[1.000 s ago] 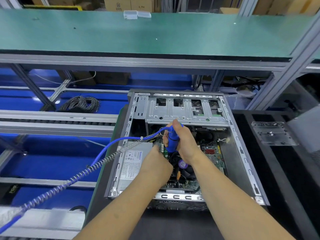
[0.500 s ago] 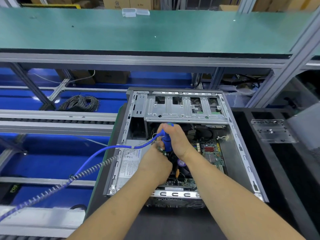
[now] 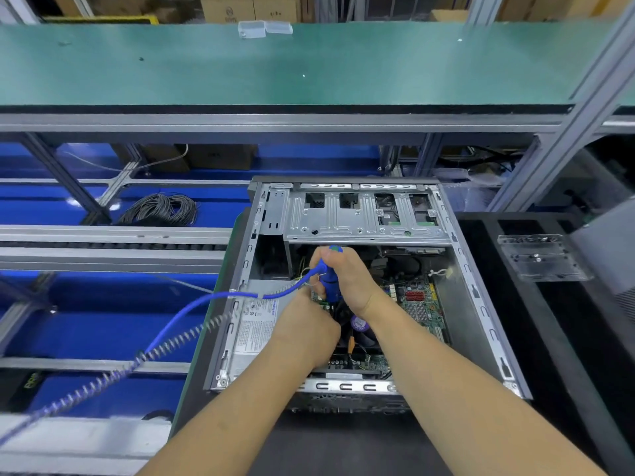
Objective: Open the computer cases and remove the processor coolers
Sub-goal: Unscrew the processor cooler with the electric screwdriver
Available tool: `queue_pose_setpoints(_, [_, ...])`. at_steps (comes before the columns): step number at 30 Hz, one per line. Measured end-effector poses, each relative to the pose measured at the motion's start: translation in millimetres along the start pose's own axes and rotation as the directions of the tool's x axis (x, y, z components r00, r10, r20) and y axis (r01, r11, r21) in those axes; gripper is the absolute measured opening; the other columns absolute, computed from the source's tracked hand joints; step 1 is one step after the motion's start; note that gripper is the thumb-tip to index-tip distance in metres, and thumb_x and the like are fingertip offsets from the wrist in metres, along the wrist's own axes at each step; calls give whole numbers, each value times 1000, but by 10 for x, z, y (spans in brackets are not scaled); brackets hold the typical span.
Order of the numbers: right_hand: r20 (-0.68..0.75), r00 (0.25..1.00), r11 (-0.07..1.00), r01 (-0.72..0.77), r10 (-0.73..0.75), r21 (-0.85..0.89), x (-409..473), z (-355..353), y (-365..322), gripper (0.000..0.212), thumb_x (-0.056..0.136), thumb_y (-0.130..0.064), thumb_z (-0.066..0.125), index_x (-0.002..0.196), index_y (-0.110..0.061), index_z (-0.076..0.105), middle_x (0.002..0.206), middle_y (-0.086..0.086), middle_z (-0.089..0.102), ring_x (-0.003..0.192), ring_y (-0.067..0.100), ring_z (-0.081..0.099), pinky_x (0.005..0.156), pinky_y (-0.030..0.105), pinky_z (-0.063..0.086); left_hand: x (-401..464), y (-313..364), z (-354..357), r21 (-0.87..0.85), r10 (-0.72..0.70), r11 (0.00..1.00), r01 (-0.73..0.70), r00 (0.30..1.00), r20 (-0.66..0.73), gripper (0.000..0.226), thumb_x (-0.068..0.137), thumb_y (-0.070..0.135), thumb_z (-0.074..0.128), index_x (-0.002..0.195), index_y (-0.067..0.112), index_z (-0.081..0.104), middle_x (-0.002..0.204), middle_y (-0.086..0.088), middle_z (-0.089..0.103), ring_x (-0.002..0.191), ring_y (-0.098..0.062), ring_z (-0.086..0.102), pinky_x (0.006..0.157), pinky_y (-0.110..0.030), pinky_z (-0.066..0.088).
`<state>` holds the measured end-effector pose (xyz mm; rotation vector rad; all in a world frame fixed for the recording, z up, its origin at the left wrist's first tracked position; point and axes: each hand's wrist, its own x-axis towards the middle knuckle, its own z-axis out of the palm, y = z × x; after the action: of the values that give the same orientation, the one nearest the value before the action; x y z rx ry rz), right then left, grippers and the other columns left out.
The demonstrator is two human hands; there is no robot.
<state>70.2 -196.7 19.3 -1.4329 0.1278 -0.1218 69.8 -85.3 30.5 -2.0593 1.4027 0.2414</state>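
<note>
An open grey computer case (image 3: 481, 304) lies on its side before me, its green motherboard (image 3: 417, 304) exposed. The black processor cooler (image 3: 360, 333), with a purple sticker on its hub, sits low in the middle, mostly hidden by my hands. My right hand (image 3: 350, 278) grips a blue electric screwdriver (image 3: 330, 283) held upright over the cooler's far left corner. My left hand (image 3: 305, 333) is down inside the case beside the screwdriver's tip; its fingers are hidden.
A blue cable with a coiled wire (image 3: 165, 345) runs from the screwdriver off to the lower left. The power supply (image 3: 257, 324) fills the case's left side, the drive cage (image 3: 360, 214) its far end. A clear plastic tray (image 3: 543, 257) lies at right. A wire coil (image 3: 161, 209) lies far left.
Both hands and the screwdriver have shifted slightly left and farther into the case, and the cable has swung with them. The camera view has drifted a little.
</note>
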Motion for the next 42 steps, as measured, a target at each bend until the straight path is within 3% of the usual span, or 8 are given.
queue_pose_setpoints(6, [-89,996,995,30,-22,91,-81,-38,-125,55,75,-57,56,74,-2,56,58,19,51,50,22,45,55,27,39,5,1,19,-62,-34,998,30,997,-68,17,92,12,50,80,19,60,85,0,70,83,-25,58,104,-41,30])
queue_pose_setpoints(9, [-221,968,969,161,-118,187,-175,-334,-326,40,76,-62,57,69,-24,64,56,7,56,51,22,48,53,28,40,-4,-55,-3,-310,-137,948,69,969,-206,18,92,23,50,95,15,66,102,-6,69,102,-28,59,87,-36,38])
queue_pose_setpoints(12, [-303,948,970,162,-101,183,-422,-790,-384,51,77,-67,58,73,-16,57,58,8,54,53,22,48,54,30,42,36,-50,-27,-511,-298,855,87,889,-349,28,96,37,45,99,14,61,108,-3,63,108,-26,54,79,-37,44])
queue_pose_setpoints(17, [-318,948,993,57,-23,101,-638,-925,-230,58,70,-80,62,56,-23,62,56,7,57,52,21,51,53,29,40,275,234,-52,-554,-114,833,11,982,-151,117,66,81,65,155,16,26,157,-2,31,145,-24,28,115,-49,32])
queue_pose_setpoints(19, [-315,949,995,44,-14,90,-596,-842,-204,60,66,-82,65,56,-23,62,57,8,56,53,21,50,56,30,43,346,217,-2,-569,-109,821,35,989,-97,130,62,77,73,159,15,13,163,-1,21,149,-24,23,117,-49,30])
queue_pose_setpoints(23, [-348,937,977,63,12,203,-560,-839,-177,48,73,-71,62,59,-26,67,57,8,54,53,21,48,58,30,45,424,115,142,-658,-146,751,47,985,-96,116,63,61,83,155,19,25,150,-3,41,137,-26,40,106,-45,44])
queue_pose_setpoints(32, [-327,944,995,-11,43,100,-532,-836,-102,59,71,-69,61,66,-11,57,58,11,56,54,23,50,61,30,48,520,174,225,-820,-156,571,42,986,-59,124,62,64,84,157,17,20,155,-7,31,144,-30,28,118,-46,28])
queue_pose_setpoints(42, [-317,947,996,-16,42,83,-521,-848,-79,53,72,-73,59,63,-21,64,60,8,58,56,19,52,62,28,50,457,188,244,-694,-165,703,153,985,50,114,75,12,78,157,32,1,163,-5,5,147,-34,21,101,-50,47])
